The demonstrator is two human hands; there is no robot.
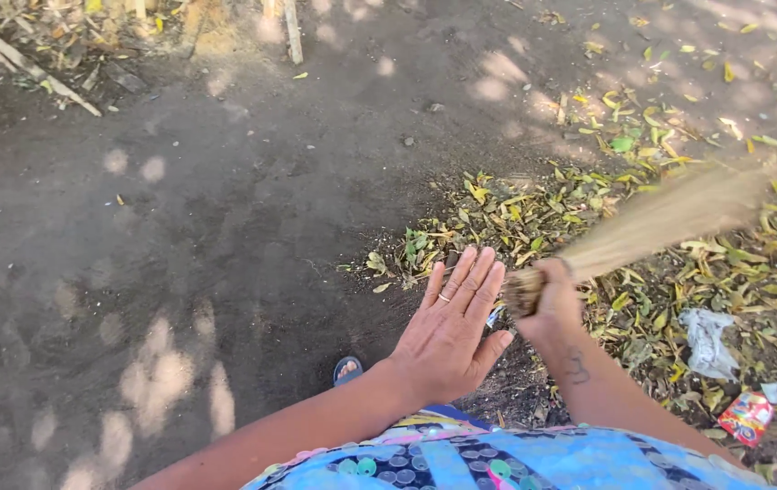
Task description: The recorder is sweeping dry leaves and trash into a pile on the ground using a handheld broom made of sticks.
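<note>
My right hand (552, 299) is closed around the bound end of a straw broom (669, 218), whose bristles fan up to the right, blurred, over a heap of dry yellow and green leaves (533, 213). Just left of the broom's end, my left hand (450, 331) is held flat with fingers together and extended, a ring on one finger, holding nothing. Both forearms come up from the bottom edge over a blue patterned garment (515, 458).
Dark bare earth (180, 227) fills the left and middle. Scraps lie among the leaves at right: a white wrapper (706, 340) and red wrappers (747, 416). A blue sandal tip (347, 369) shows below my left hand. Sticks (25, 63) lie top left.
</note>
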